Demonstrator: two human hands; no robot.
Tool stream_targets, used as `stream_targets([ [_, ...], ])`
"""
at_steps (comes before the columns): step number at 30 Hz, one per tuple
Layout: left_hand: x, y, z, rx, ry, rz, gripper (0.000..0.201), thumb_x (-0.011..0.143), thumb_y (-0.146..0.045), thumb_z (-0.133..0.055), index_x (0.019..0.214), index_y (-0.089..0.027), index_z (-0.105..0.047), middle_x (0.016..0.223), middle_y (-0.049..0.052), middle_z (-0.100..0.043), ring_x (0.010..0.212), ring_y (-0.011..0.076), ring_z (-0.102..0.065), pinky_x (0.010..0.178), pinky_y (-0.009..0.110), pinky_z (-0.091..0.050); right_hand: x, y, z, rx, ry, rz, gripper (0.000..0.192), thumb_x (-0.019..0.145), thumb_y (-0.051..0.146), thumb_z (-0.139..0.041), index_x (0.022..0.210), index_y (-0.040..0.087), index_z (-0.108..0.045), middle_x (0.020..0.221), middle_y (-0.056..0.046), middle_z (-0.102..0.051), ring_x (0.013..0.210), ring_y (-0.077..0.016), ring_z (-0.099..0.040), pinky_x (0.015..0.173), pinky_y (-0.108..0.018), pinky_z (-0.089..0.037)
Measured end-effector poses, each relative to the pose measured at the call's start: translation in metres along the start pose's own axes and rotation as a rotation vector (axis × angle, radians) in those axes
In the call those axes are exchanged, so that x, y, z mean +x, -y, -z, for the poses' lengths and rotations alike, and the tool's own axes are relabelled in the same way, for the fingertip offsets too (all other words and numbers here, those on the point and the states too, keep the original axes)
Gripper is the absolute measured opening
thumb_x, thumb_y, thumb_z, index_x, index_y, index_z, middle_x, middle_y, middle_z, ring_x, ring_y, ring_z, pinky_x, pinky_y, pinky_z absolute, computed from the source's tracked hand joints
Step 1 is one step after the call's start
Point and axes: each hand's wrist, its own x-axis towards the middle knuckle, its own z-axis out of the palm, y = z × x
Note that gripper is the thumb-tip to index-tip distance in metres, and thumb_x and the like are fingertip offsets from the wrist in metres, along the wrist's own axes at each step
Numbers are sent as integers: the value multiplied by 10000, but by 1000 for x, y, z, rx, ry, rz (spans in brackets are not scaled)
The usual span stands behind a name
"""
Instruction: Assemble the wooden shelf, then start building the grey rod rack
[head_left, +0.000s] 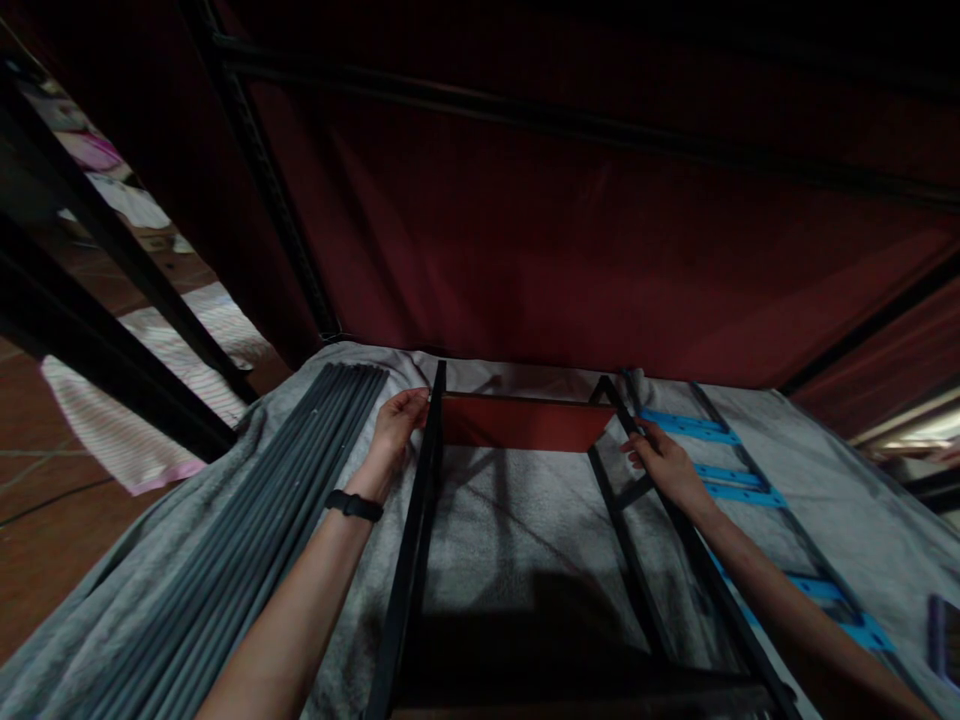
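Observation:
A black metal frame [420, 520] with two long side rails lies on a grey cloth [517, 520], with a dark red fabric panel [517, 422] stretched across its far end. My left hand [397, 425], with a black band on the wrist, grips the left rail near that far end. My right hand [664, 465] holds the right rail [637, 440] close to its far end. Both arms reach forward from the bottom of the view.
A bundle of several grey rods [247, 540] lies left of the frame. Black rails with blue brackets [720, 460] lie to the right. A dark red fabric wall [600, 230] on black poles rises behind. Tiled floor and a striped cloth [150, 400] are at left.

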Motion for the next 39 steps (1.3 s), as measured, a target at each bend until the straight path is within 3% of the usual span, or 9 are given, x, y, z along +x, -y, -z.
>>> stream_targets([
  [7, 0, -1, -2, 73, 19, -37, 498, 521, -546, -857, 777, -149, -700, 686, 26, -641, 579, 112, -511, 545, 236, -368, 0, 1, 0, -12, -2, 11, 471, 935, 403, -470, 1351, 186, -519, 915, -76, -759, 757, -195, -710, 715, -327, -596],
  [22, 4, -12, -12, 124, -8, 42, 608, 414, -571, -878, 766, -138, -637, 642, 6, -610, 547, 114, -522, 522, 233, -391, 2, 8, 0, -144, 8, 38, 417, 966, 356, -431, 1351, 219, -518, 910, -52, -749, 737, -181, -700, 719, -300, -553],
  [30, 0, -20, -15, 178, -21, 19, 512, 480, -496, -845, 786, -150, -624, 661, 9, -615, 568, 137, -552, 547, 254, -418, 3, 8, -3, -192, -18, 49, 440, 964, 356, -411, 1365, 205, -510, 925, -61, -758, 776, -204, -710, 767, -325, -541],
  [39, -1, -20, -18, 203, -25, -14, 390, 532, -422, -790, 771, -152, -644, 600, 18, -602, 510, 139, -511, 493, 244, -353, -1, 12, -1, -209, -51, 48, 437, 959, 351, -441, 1368, 237, -542, 951, -54, -766, 831, -222, -722, 779, -323, -546],
])
